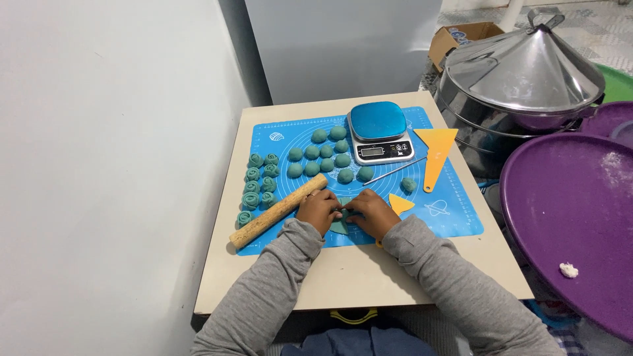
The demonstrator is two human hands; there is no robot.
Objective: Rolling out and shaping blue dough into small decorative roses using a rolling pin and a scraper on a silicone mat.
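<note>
My left hand (318,209) and my right hand (372,212) meet over a flat piece of teal dough (341,226) on the blue silicone mat (455,214); both pinch or fold it, and most of the piece is hidden under the fingers. A wooden rolling pin (277,211) lies diagonally just left of my left hand. Several teal dough balls (328,155) sit in the mat's middle. Several shaped teal rosettes (259,183) stand in two columns at the left.
A kitchen scale (379,132) with a blue top stands at the mat's far edge. A yellow scraper (436,155), a thin metal stick (393,171) and a small yellow wedge (400,204) lie at right. A steel steamer (521,86) and purple tray (573,217) stand beside the table.
</note>
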